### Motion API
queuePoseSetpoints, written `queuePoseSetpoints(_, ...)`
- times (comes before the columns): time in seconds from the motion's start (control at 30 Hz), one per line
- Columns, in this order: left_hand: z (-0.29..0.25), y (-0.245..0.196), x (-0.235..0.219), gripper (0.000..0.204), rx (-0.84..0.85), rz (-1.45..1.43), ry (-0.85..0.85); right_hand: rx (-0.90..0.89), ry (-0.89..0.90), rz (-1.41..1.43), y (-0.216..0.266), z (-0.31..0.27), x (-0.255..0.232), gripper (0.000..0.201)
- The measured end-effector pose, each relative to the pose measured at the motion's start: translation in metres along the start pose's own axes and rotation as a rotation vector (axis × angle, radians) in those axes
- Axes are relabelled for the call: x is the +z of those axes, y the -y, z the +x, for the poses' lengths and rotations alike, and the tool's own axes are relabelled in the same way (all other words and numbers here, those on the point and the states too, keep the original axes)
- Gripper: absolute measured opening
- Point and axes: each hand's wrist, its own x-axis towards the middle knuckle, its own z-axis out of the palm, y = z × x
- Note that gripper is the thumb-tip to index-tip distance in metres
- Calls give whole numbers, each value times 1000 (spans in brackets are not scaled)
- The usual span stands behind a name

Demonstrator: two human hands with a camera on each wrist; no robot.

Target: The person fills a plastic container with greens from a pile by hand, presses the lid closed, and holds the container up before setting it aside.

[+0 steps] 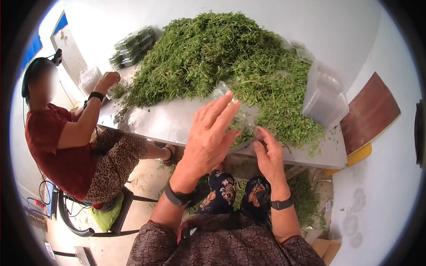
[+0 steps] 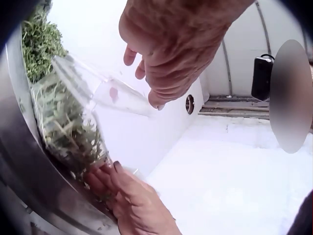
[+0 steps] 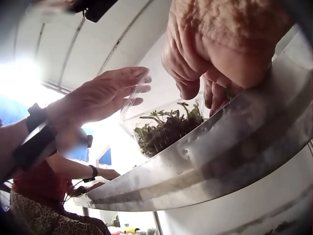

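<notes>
A clear plastic clamshell box (image 3: 168, 128) stands at the near edge of the metal table with green leafy sprigs inside. Its hinged lid (image 2: 115, 95) is raised at a slant. My left hand (image 1: 207, 137) is lifted beside the lid, fingers straight, with the fingertips right at the lid in the right wrist view. Thumb and fingers of my right hand (image 1: 270, 155) pinch the box's near right rim. In the head view my left hand covers much of the box.
A large heap of greens (image 1: 213, 53) spreads over the table (image 1: 155, 122). Stacked clear containers (image 1: 326, 95) stand at the right, filled boxes (image 1: 132, 46) at the back left. Another person (image 1: 62, 146) sits at the left, hands at the table. A brown board (image 1: 370, 115) leans by the wall.
</notes>
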Motion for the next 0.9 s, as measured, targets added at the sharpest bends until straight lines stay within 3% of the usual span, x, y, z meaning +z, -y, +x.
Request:
queuePoseSetpoints(0.2, -9, 20, 25, 58, -171, 190, 166, -21, 4, 85, -5, -1, 0, 35)
queuePoseSetpoints(0.27, -17, 31, 28, 55, -423, 174, 211, 3, 21, 99, 1, -1, -3, 34)
queuePoseSetpoints(0.33, -27, 43, 34, 56, -474, 247, 240, 24, 40, 114, 2, -1, -4, 34)
queuePoseSetpoints(0.4, -30, 48, 35, 55, -672, -88, 158, -53, 17, 82, 0, -2, -4, 36)
queuePoseSetpoints(0.53, -29, 31, 32, 53, -668, -18, 101, -13, 44, 120, 2, -3, -8, 38)
queuePoseSetpoints(0.63, -36, 22, 29, 50, -735, -95, 69, -92, 27, 86, 0, -5, -7, 40)
queuePoseSetpoints(0.73, -54, 13, 23, 43, -618, -35, -49, -92, 59, 52, 3, -8, -10, 40)
queuePoseSetpoints(0.8, -66, 8, 8, 33, -794, -278, 7, -103, 60, 91, 9, -10, -18, 37)
queuePoseSetpoints(0.87, -79, 0, -3, 31, -856, -375, -1, 124, 168, 142, 24, -18, -30, 35)
queuePoseSetpoints(0.9, -89, -2, -8, 30, -896, -501, 31, 54, 179, 105, 27, -19, -31, 35)
